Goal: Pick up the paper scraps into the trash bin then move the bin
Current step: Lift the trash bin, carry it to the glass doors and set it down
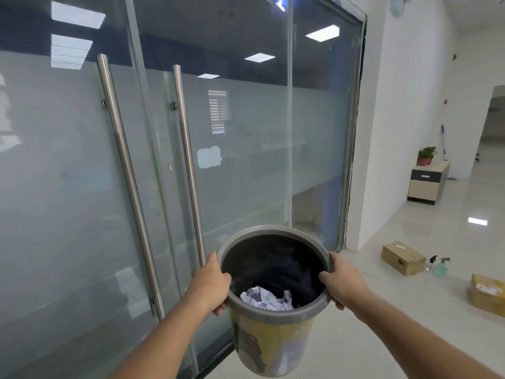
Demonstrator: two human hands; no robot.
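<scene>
A round trash bin (270,348) with a grey rim, dark inside and yellow patterned wall hangs in the air in front of me, off the floor. Crumpled white paper scraps (266,298) lie at its bottom. My left hand (211,284) grips the rim on the left side, thumb inside. My right hand (341,281) grips the rim on the right side, thumb over the edge.
Frosted glass doors with two long steel handles (128,170) stand close ahead and to the left. On the pale tiled floor at the right lie a cardboard box (403,257), a spray bottle (441,266) and a second box (489,295). A low cabinet (426,184) with a potted plant stands farther back.
</scene>
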